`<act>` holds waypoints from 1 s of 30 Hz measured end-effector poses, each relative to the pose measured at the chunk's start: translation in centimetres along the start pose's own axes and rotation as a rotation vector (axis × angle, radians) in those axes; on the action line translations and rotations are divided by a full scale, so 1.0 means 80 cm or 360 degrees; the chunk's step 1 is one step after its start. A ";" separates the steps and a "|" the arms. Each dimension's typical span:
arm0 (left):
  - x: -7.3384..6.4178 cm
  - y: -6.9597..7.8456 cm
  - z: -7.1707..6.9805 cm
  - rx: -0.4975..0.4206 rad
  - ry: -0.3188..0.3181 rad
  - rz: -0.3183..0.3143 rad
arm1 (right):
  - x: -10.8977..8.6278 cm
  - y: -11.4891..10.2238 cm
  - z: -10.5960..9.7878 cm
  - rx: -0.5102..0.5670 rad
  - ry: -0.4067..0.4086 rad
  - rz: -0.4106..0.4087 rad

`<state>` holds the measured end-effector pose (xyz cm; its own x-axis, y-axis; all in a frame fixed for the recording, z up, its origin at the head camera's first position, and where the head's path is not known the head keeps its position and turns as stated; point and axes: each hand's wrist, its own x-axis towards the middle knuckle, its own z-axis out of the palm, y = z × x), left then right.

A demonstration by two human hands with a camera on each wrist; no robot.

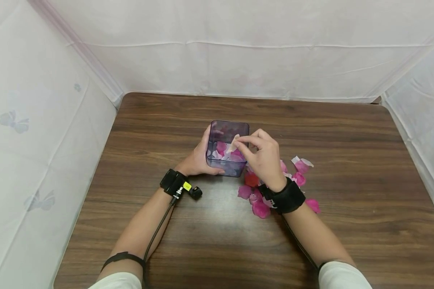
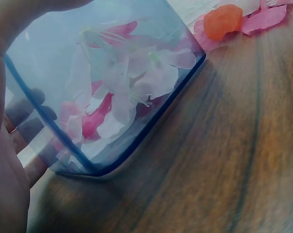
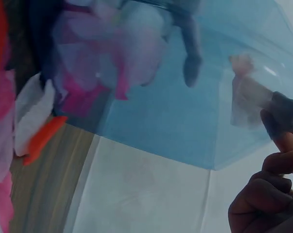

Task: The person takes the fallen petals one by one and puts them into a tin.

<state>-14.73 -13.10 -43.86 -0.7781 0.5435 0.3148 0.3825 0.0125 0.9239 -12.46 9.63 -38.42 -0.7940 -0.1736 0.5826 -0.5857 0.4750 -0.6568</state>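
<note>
My left hand [image 1: 198, 159] grips a see-through purple plastic box [image 1: 221, 166] from its left side, thumb along the front and fingers behind. The box tilts so its open top faces me. Pink and white petals [image 1: 221, 147] lie inside, and through the wall in the left wrist view they appear as a loose heap [image 2: 131, 77]. Between thumb and forefinger my right hand [image 1: 266, 157] pinches a pale petal [image 1: 233, 143] at the box's opening. That petal [image 3: 247, 99] shows through the blue-tinted wall in the right wrist view.
Loose pink petals [image 1: 261, 209] are scattered on the brown wooden table [image 1: 159, 132] beneath my right wrist, with a red one [image 1: 251, 179] among them. Some petals [image 1: 301, 165] lie farther right. White cloth [image 1: 238, 68] hangs behind the table and along both sides.
</note>
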 end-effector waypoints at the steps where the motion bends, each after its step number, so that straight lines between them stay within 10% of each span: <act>1: -0.001 0.000 0.000 0.0011 0.0001 -0.0003 | -0.001 0.000 0.003 -0.0033 -0.0014 -0.0016; 16: -0.002 -0.005 -0.003 0.0064 -0.0011 -0.0067 | -0.002 0.019 -0.053 -0.0258 0.0018 0.0069; 30: 0.007 0.003 0.002 0.0107 -0.0013 0.0013 | -0.055 0.105 -0.195 -0.0857 -0.0630 0.0645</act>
<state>-15.04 -12.67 -43.50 -0.7709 0.5508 0.3200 0.4216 0.0646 0.9045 -11.36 27.83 -39.02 -0.9874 -0.1441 0.0660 -0.1584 0.9027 -0.4001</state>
